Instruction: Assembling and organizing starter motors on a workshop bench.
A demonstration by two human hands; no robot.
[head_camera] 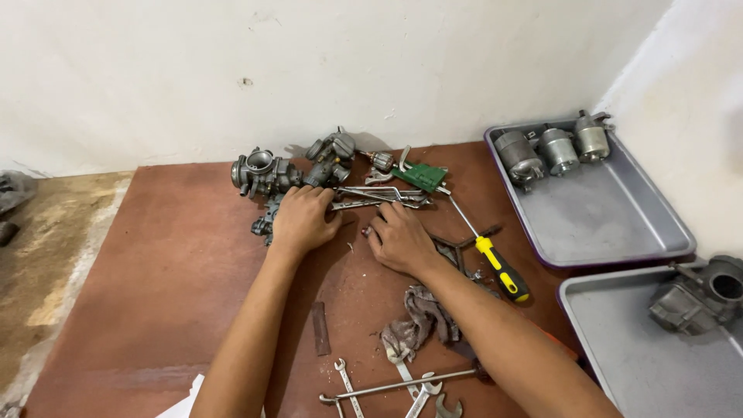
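On the reddish-brown bench (155, 294), a grey metal carburetor (261, 172) sits at the far side, dull and grimy. The left hand (302, 219) rests just near it, fingers curled over a small dark part; I cannot tell how firmly it grips. The right hand (401, 240) lies flat, loosely open, by the thin metal tools (379, 197). Far right, a grey tray (604, 217) holds three cylindrical motors (556, 149); the nearer tray (642, 356) holds another carburetor body (696, 298)
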